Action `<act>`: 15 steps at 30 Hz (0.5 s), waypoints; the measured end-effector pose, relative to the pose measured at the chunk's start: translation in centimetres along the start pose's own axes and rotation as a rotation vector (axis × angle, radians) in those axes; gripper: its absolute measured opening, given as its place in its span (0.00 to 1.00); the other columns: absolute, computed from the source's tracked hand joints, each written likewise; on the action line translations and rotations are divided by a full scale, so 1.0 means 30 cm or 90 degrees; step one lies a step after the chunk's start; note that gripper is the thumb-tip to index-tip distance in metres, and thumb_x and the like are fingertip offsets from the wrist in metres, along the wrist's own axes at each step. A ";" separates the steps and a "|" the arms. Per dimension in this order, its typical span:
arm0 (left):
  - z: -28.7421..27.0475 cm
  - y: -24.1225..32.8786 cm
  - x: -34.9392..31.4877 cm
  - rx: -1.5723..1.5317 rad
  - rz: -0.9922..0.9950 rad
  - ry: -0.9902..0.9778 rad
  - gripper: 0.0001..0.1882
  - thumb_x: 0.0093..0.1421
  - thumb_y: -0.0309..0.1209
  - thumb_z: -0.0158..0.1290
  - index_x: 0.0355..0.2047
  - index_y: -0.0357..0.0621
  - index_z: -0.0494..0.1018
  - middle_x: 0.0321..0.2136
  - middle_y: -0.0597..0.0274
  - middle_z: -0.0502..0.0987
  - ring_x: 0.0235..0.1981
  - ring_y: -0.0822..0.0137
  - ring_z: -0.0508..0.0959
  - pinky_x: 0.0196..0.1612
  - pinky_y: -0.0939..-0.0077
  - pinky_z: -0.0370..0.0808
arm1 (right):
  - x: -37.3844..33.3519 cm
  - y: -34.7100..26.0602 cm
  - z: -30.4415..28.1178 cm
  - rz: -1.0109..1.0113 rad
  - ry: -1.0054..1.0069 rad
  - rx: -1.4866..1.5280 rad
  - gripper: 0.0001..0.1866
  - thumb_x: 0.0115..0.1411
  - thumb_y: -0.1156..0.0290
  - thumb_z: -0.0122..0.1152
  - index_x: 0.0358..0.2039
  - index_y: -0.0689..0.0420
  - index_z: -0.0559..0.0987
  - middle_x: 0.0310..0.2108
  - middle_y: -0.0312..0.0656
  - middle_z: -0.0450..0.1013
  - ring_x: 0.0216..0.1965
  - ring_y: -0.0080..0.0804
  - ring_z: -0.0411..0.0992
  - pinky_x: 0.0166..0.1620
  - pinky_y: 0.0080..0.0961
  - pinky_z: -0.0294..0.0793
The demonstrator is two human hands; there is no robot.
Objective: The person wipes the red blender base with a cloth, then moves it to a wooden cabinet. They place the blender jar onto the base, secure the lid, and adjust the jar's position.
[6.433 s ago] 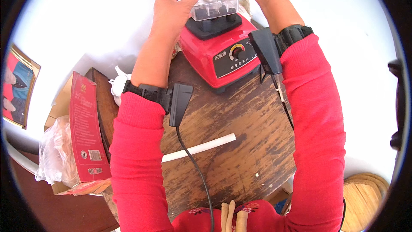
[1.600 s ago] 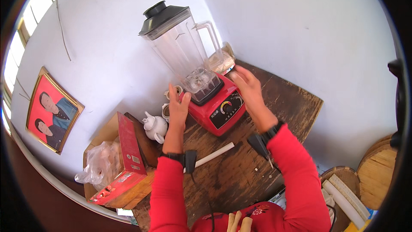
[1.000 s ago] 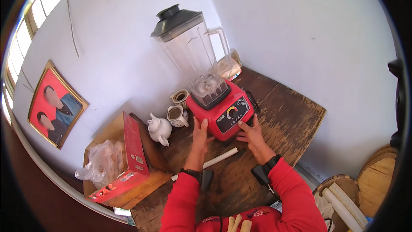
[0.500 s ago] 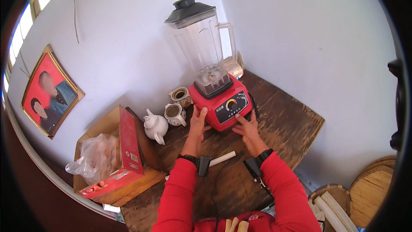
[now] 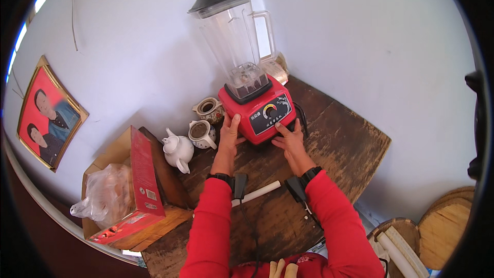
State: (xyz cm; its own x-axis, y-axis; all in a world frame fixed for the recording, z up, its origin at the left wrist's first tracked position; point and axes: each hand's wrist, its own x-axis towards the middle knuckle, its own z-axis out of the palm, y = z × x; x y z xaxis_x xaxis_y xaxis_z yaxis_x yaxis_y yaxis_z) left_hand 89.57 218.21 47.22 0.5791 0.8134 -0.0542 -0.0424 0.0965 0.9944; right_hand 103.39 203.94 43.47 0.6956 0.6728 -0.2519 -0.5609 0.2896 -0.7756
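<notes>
A blender with a red base (image 5: pixel 254 109) stands on the dark wooden table, its black control panel and dial facing me. On top sits a clear jar (image 5: pixel 226 36) with a handle on its right and a black lid (image 5: pixel 218 1). My left hand (image 5: pixel 229 135) grips the lower left side of the base, thumb on the front. My right hand (image 5: pixel 291 144) holds the lower right front corner, its thumb just under the panel. The fingers of both hands are partly hidden beneath or behind the base. A dark cord (image 5: pixel 302 118) shows behind its right side.
Left of the blender stand a white teapot (image 5: pixel 177 149) and two small patterned pots (image 5: pixel 201 133). A red cardboard box (image 5: pixel 149 175) holds a plastic bag (image 5: pixel 110 190). A white rod (image 5: pixel 262 190) lies nearer me. Walls meet behind; round boards (image 5: pixel 445 229) lean at lower right.
Both hands keep their hold on the base. The blender appears slightly higher and farther left, but the pots and wall picture shift too, so mostly the view has moved.
</notes>
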 end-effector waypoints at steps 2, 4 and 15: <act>0.001 -0.003 0.003 0.006 -0.002 0.001 0.49 0.50 0.66 0.53 0.68 0.67 0.48 0.61 0.60 0.62 0.55 0.48 0.68 0.50 0.44 0.69 | 0.000 0.001 0.002 0.003 0.016 0.009 0.61 0.49 0.65 0.73 0.70 0.47 0.34 0.55 0.55 0.65 0.39 0.56 0.73 0.37 0.44 0.79; 0.005 -0.004 0.001 0.007 -0.019 0.012 0.47 0.51 0.67 0.51 0.67 0.66 0.50 0.59 0.61 0.65 0.55 0.50 0.69 0.50 0.44 0.69 | -0.005 -0.002 0.003 -0.008 0.007 0.006 0.61 0.49 0.64 0.74 0.70 0.47 0.35 0.54 0.54 0.66 0.39 0.54 0.73 0.37 0.43 0.79; 0.011 -0.002 -0.147 0.065 -0.057 0.037 0.48 0.56 0.61 0.52 0.68 0.46 0.49 0.63 0.53 0.60 0.54 0.47 0.70 0.50 0.54 0.73 | -0.102 -0.043 -0.084 0.039 0.004 -0.119 0.50 0.54 0.60 0.69 0.68 0.57 0.48 0.54 0.50 0.68 0.41 0.44 0.75 0.36 0.36 0.78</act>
State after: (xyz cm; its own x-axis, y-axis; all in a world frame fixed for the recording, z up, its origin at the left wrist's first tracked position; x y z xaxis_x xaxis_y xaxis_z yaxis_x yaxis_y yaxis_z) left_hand 87.29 214.45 47.44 0.5280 0.8368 -0.1452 0.0925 0.1133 0.9892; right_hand 103.11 199.79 43.79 0.6657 0.6807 -0.3057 -0.5103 0.1164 -0.8521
